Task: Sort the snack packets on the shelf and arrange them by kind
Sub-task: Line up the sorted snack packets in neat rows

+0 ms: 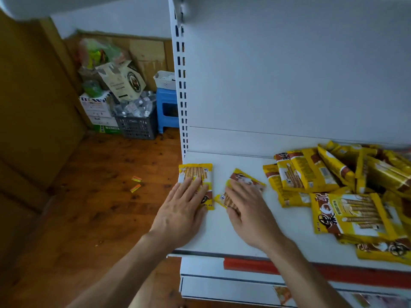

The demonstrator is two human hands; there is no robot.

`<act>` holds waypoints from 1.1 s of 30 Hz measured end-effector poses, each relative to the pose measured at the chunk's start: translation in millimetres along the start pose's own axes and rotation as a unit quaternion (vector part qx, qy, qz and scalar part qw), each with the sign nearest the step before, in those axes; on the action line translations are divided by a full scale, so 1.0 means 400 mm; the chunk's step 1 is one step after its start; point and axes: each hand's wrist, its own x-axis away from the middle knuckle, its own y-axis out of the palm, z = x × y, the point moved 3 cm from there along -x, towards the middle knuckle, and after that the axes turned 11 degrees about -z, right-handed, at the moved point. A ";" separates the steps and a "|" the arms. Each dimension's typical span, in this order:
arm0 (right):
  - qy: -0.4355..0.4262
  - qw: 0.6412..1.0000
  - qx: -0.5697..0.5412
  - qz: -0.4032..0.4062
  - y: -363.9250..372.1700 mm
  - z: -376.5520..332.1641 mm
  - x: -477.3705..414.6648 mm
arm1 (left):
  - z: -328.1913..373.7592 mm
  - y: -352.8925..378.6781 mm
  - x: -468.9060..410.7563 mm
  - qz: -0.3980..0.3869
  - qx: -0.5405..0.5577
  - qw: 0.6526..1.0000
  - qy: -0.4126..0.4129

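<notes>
Left hand [180,211] grip spread flat on yellow packet [195,172] at shelf [219,232] left edge; right hand [251,214] grip spread (fingers straight), pressing tilted packet [244,176] just beside; packet pile [311,172] toward right edge.

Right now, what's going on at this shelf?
A person is laying out yellow snack packets on a white shelf. The left hand rests flat on one packet at the shelf's left end, and the right hand lies flat on a second packet, tilted, just beside it. A loose pile of similar yellow packets sits unsorted further right.
</notes>
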 end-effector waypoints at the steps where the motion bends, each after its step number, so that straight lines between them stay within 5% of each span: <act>1: -0.044 0.999 -0.012 -0.016 -0.010 0.008 -0.015 | -0.004 -0.002 -0.005 -0.007 0.006 1.000 0.008; 5: -0.045 0.998 -0.032 -0.025 -0.051 0.033 -0.036 | 0.000 -0.031 -0.028 -0.007 0.014 1.000 0.026; 10: -0.023 0.995 -0.021 0.097 -0.003 -0.005 0.038 | 0.021 -0.039 0.017 0.134 0.070 0.988 0.040; 16: -0.003 0.982 -0.006 0.188 -0.011 -0.012 -0.043 | 0.009 -0.054 -0.038 0.165 0.079 0.983 0.010; 26: 0.067 0.989 -0.017 0.132 -0.038 0.001 -0.147 | -0.024 -0.081 -0.125 0.152 0.080 0.985 -0.026; 33: 0.091 0.995 -0.043 0.014 -0.085 0.005 -0.170 | -0.014 -0.130 -0.159 -0.010 0.018 0.998 -0.055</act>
